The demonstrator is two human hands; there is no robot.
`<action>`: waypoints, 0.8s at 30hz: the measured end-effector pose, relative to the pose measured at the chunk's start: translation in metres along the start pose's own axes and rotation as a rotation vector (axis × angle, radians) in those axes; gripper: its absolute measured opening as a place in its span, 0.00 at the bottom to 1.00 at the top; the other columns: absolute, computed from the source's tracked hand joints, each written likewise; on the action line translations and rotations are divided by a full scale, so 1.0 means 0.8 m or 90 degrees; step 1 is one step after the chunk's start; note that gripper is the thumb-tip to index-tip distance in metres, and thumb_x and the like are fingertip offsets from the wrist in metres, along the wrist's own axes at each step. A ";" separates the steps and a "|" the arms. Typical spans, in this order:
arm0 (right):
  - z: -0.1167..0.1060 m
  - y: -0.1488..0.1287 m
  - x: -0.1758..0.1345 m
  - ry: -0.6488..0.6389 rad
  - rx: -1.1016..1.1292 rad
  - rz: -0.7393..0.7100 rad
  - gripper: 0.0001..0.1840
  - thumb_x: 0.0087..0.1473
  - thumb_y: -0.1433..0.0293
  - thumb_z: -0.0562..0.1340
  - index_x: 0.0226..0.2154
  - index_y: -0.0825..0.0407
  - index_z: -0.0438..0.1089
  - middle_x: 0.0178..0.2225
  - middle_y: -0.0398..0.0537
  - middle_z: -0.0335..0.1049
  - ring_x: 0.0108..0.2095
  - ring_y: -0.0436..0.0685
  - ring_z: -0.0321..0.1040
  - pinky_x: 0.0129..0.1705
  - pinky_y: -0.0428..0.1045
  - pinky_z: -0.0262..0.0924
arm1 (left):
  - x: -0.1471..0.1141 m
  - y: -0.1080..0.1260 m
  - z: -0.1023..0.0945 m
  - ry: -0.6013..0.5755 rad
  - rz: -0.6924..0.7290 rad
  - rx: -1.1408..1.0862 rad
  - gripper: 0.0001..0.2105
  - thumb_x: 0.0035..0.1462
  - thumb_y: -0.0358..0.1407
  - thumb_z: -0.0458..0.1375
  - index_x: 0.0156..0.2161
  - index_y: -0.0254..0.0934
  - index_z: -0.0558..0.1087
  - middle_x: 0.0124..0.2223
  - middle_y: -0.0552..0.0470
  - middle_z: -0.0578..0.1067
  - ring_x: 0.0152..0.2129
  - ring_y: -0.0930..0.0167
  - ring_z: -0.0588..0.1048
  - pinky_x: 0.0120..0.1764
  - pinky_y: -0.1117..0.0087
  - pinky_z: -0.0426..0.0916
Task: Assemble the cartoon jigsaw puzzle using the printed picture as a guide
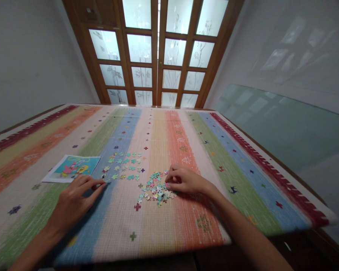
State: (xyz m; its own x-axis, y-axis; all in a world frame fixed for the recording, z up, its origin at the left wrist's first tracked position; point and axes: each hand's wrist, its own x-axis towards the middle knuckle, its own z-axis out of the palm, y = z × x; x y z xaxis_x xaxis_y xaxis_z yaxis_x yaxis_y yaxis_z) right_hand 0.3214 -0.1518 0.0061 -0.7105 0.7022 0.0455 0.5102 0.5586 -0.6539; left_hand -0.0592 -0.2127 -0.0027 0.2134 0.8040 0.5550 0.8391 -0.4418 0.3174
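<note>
My left hand (77, 195) is over the blue stripe of the cloth, thumb and forefinger pinched on a small puzzle piece (107, 181), mostly hidden by the fingertips. Just beyond it, loose puzzle pieces (126, 161) lie spaced out in rough rows. My right hand (185, 181) reaches to the right side of a heap of puzzle pieces (155, 190), its fingers curled and closed on a piece with some pink showing. The heap is mostly turquoise, with pink and yellow bits. A printed picture (73, 166) of cartoon figures lies flat beside my left hand.
A striped, patterned cloth (155, 233) covers the table, whose near edge runs just in front of me. Beyond the far edge stand wooden doors (158, 71) with frosted panes. A glass panel (285, 124) leans along the right wall.
</note>
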 end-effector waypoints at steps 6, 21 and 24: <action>0.001 0.001 0.002 0.021 0.019 -0.003 0.04 0.59 0.72 0.68 0.32 0.51 0.75 0.31 0.45 0.66 0.34 0.54 0.64 0.38 0.50 0.60 | -0.021 -0.014 0.002 0.007 -0.027 0.038 0.13 0.65 0.47 0.54 0.37 0.46 0.79 0.31 0.52 0.76 0.30 0.63 0.77 0.38 0.63 0.72; 0.004 0.006 0.005 0.108 0.079 0.080 0.04 0.56 0.75 0.65 0.31 0.50 0.71 0.30 0.45 0.69 0.31 0.53 0.65 0.35 0.50 0.60 | -0.022 -0.008 0.008 0.007 -0.058 0.054 0.13 0.63 0.48 0.55 0.40 0.44 0.78 0.32 0.52 0.77 0.31 0.62 0.77 0.41 0.61 0.72; 0.006 0.009 0.006 0.120 0.059 0.088 0.04 0.56 0.75 0.65 0.31 0.50 0.71 0.29 0.45 0.70 0.31 0.53 0.65 0.34 0.50 0.60 | -0.022 -0.007 0.008 -0.001 -0.057 0.057 0.14 0.64 0.48 0.54 0.40 0.45 0.78 0.30 0.52 0.75 0.30 0.62 0.77 0.40 0.62 0.72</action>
State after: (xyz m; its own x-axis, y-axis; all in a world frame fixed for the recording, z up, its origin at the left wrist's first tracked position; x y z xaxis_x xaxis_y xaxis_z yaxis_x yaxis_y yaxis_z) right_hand 0.3192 -0.1465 -0.0024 -0.5293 0.8441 0.0858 0.5436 0.4150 -0.7295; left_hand -0.0647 -0.2215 -0.0189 0.1365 0.8395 0.5259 0.8959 -0.3311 0.2960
